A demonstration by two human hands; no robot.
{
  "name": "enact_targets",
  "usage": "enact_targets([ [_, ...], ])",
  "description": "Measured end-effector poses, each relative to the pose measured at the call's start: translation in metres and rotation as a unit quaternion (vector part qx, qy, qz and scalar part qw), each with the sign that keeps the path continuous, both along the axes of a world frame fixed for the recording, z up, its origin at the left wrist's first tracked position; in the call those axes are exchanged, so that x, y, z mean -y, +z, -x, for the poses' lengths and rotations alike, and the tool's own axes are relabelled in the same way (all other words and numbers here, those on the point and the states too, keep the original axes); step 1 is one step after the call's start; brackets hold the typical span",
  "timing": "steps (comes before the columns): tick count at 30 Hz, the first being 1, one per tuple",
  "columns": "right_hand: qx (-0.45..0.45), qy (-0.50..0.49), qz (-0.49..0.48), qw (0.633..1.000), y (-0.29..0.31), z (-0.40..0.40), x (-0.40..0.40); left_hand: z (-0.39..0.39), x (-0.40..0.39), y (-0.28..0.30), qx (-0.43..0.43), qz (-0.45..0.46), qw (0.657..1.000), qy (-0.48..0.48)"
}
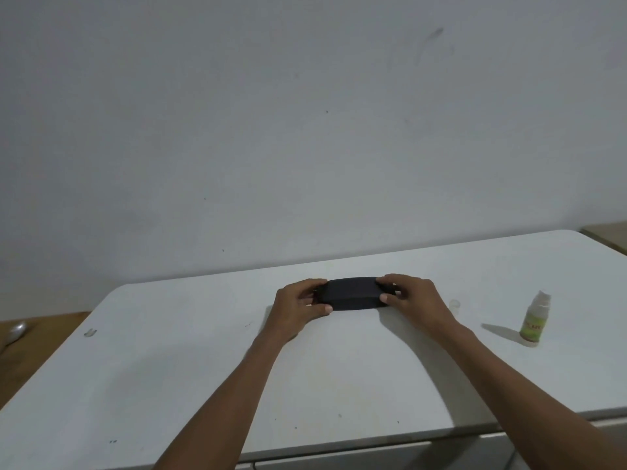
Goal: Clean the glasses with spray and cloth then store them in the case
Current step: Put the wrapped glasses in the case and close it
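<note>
Head view: black case (pixel 351 293) lies closed on the white table (pixel 169 368), toward the far middle of the top, near the wall (pixel 305 113). Contents of the case cannot be seen; lid is down, no gap visible. Long axis runs left-right across the view, roughly parallel to the table's far edge, flat side down. Glasses and cloth not visible.

Left hand (pixel 298 305) grips the case's left end: fingers curled over the top far edge, thumb (pixel 324 309) along the near side. Right hand (pixel 412 298) grips the right end the same way, fingers wrapped over the top, thumb (pixel 386 298) pressed on the near face. Both forearms reach in from the bottom of the frame. Case looks to be touching the table or just off it, cannot tell which.

Spray bottle (pixel 535 317) stands upright on the table well to the right of the case, apart from both hands; green label, pale nozzle on top, cap off. Liquid level not readable. Small clear cap (pixel 454 306) sits on the table between right hand and bottle, near the wrist, nothing visible in it.

Far left: brown surface (pixel 34 351) beside the table with a blurry silver object (pixel 15 332) on it. Small mark (pixel 90 332) near the table's left edge.
</note>
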State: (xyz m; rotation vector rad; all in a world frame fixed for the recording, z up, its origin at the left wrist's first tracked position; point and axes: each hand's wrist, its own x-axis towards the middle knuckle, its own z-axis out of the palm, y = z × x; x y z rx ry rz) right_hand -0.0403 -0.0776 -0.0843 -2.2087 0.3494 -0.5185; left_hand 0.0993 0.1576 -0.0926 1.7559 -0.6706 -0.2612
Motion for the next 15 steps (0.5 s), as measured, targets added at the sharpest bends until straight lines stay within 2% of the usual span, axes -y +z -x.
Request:
enact_targets([
  [3, -0.015, 0.002, 0.076, 0.997, -0.001, -0.001, -0.008, 0.002, 0.001, -0.001, 0.024, -0.014, 1.0, 0.012],
  [5, -0.022, -0.005, 0.092, 0.996, -0.004, -0.003, -0.012, 0.003, 0.002, -0.003, 0.03, -0.016, 0.999, 0.02],
  [15, -0.02, -0.019, 0.076, 0.997, -0.002, -0.034, -0.002, -0.022, 0.018, 0.003, 0.073, -0.042, 0.995, 0.043],
])
